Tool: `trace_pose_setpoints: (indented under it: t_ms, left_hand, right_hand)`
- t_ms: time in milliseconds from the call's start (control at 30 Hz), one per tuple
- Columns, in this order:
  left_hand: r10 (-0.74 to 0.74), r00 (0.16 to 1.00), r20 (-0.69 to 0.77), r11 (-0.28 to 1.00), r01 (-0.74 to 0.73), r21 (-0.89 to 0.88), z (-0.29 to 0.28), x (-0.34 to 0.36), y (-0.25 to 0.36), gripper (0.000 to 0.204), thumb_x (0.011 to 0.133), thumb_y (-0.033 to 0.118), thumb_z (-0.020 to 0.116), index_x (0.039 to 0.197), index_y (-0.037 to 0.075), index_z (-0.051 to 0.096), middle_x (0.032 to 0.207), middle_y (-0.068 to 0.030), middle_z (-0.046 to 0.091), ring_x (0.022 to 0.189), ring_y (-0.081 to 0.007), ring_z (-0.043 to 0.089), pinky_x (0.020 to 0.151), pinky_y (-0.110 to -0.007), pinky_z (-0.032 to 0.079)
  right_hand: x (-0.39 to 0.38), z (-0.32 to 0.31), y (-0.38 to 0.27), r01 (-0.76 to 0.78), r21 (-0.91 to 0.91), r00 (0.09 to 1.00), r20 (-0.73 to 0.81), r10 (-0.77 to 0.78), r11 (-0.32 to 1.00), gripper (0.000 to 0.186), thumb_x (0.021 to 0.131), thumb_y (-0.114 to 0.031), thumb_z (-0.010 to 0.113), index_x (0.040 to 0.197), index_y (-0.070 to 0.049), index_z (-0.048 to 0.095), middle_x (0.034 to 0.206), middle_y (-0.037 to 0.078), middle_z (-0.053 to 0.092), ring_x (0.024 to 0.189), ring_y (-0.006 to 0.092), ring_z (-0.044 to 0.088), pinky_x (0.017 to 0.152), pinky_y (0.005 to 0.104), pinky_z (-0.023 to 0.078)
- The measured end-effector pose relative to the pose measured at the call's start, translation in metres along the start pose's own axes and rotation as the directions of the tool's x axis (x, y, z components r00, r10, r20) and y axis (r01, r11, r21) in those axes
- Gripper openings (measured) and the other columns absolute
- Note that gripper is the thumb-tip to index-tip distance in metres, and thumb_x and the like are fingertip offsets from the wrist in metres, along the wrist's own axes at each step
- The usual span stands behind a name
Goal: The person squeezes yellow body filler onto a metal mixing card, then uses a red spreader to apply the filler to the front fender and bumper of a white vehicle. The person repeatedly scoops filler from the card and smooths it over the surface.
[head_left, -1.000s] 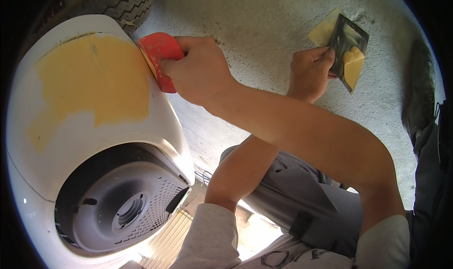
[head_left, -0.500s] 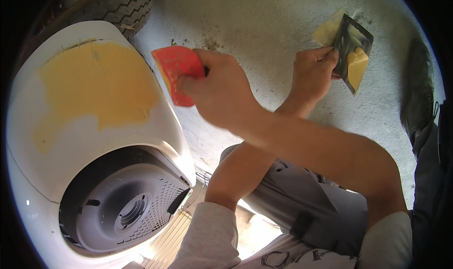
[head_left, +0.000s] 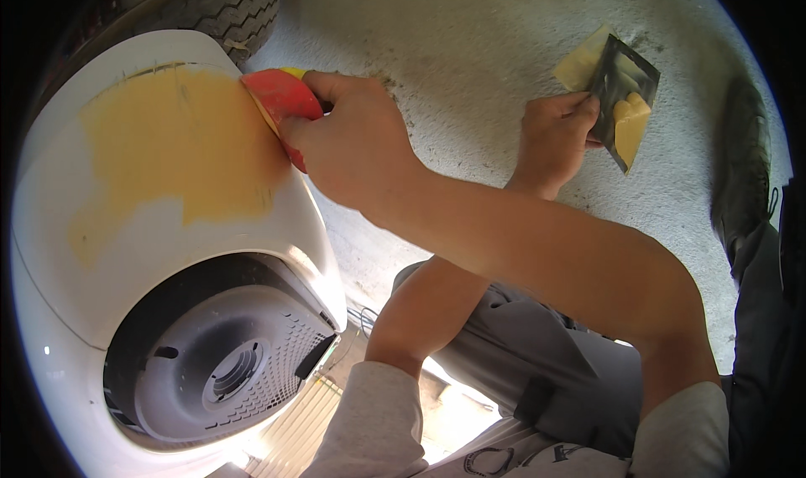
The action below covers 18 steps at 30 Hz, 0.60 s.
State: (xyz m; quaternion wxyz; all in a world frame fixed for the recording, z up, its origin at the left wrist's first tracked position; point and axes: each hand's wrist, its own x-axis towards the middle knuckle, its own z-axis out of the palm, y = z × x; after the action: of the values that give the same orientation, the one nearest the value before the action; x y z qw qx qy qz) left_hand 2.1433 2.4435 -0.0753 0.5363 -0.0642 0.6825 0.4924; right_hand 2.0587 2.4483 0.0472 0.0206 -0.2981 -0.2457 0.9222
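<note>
My forearms cross, the right one on top. At the left, my right hand [head_left: 357,146] is closed on a red spreader [head_left: 284,100]; a bit of yellow shows behind it. The spreader's edge meets the right border of a yellow filler patch [head_left: 159,142] smeared over a white car bumper [head_left: 252,241]. Over at the upper right, my left hand [head_left: 556,138] grips a dark flat mixing plate [head_left: 606,100] by its near edge, thumb on top. A lump of yellow filler [head_left: 631,127] sits on that plate, and a thin yellowish sheet [head_left: 581,62] sticks out behind it.
A round grey fog-lamp insert [head_left: 189,356] fills the dark opening low in the bumper. Behind the bumper lies a tire [head_left: 243,16]. Rough concrete floor [head_left: 453,50] stretches beyond my hands. At the right edge is a dark shoe [head_left: 743,159]; a ribbed pale piece [head_left: 294,423] lies below.
My right hand has moved left with the red spreader, bringing it from beside the bumper onto the edge of the filler patch. The left hand and plate have barely shifted.
</note>
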Motion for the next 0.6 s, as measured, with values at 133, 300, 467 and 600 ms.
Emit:
trace_pose_setpoints:
  t_ms: [133,300,467,600]
  left_hand:
    - [0.005,1.0,0.013,0.999,-0.006,0.045,-0.003,-0.001,-0.002,0.037,0.106,0.02,0.058,0.127,-0.008,0.067,0.108,-0.0155,0.075,0.089,-0.0204,0.075,0.08,-0.035,0.064]
    - [0.01,0.999,0.032,0.999,-0.012,0.047,-0.002,0.0,-0.002,0.037,0.106,0.021,0.057,0.127,-0.008,0.067,0.108,-0.0154,0.075,0.089,-0.0206,0.075,0.081,-0.035,0.063]
    - [0.006,0.999,0.038,0.998,-0.008,0.07,0.0,0.003,0.0,0.037,0.106,0.022,0.057,0.127,-0.008,0.067,0.107,-0.0153,0.075,0.089,-0.0211,0.074,0.082,-0.036,0.063]
    - [-0.024,0.998,0.054,0.999,0.022,0.035,0.0,0.001,0.001,0.038,0.106,0.022,0.058,0.127,-0.008,0.067,0.107,-0.0157,0.075,0.089,-0.0209,0.074,0.083,-0.037,0.063]
  right_hand:
    - [-0.041,0.019,-0.015,0.141,-0.06,0.985,-0.088,-0.146,0.988,0.025,0.086,0.001,0.062,0.108,-0.001,0.075,0.097,0.024,0.07,0.091,0.0387,0.069,0.08,0.0418,0.055]
    - [-0.086,0.028,-0.027,0.264,0.031,0.964,-0.007,-0.264,0.964,0.025,0.087,0.004,0.065,0.11,0.0,0.074,0.104,0.025,0.064,0.093,0.0419,0.066,0.082,0.0439,0.055]
    - [-0.053,-0.015,-0.006,0.08,-0.132,0.996,-0.014,-0.083,0.988,0.025,0.087,-0.009,0.068,0.11,-0.002,0.073,0.09,0.017,0.071,0.081,0.0296,0.068,0.075,0.0383,0.054]
    - [-0.001,-0.037,0.017,-0.178,-0.166,0.982,0.038,0.187,0.97,0.035,0.089,-0.016,0.07,0.122,-0.004,0.07,0.099,0.011,0.072,0.087,0.0194,0.067,0.076,0.0347,0.053]
